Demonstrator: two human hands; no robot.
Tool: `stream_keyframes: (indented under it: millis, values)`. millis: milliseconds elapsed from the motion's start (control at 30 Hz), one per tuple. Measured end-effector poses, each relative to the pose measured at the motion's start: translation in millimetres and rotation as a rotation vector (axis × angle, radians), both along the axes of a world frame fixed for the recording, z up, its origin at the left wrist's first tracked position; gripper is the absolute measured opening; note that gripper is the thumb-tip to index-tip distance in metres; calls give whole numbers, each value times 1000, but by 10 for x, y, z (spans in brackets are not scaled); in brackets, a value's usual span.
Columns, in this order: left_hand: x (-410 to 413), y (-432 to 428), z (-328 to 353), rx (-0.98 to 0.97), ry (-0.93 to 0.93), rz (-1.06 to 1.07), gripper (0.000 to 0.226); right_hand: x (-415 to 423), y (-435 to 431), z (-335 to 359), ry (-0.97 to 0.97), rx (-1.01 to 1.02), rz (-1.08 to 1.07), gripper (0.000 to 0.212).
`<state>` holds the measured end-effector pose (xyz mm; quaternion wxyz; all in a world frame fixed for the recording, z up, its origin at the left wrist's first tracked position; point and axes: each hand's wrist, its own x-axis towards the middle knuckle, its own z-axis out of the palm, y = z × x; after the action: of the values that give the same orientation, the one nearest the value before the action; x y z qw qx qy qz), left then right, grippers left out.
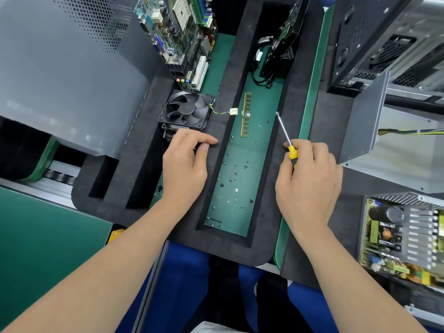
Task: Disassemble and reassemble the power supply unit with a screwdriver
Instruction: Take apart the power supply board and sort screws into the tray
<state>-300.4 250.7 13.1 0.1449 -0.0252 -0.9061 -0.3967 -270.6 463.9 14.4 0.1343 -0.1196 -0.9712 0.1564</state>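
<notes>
The opened power supply unit (403, 241) lies at the lower right, its circuit board and heat sinks bare. Its grey metal cover (367, 131) stands further back on the right, with yellow and black wires beside it. My right hand (310, 179) grips a yellow-handled screwdriver (284, 131); the shaft points up and left over the foam edge of the screw tray. My left hand (185, 162) hovers over the black foam left of the tray, fingers curled, thumb near the index finger. A thin dark sliver shows under the fingers; what it is stays unclear.
A long green-floored recess (242, 212) in the black foam holds several loose screws and a RAM stick (246, 114). A black fan (186, 109) and a motherboard (177, 32) sit behind my left hand. A drive with cables (278, 51) and a PC case (384, 39) stand at the back.
</notes>
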Motion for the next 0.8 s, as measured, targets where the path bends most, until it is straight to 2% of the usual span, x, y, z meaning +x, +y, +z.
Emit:
stream_keyframes:
  millis: [800]
  values:
    - [-8, 7, 24, -20, -30, 17, 26, -5, -10, 13, -14, 16, -6, 14]
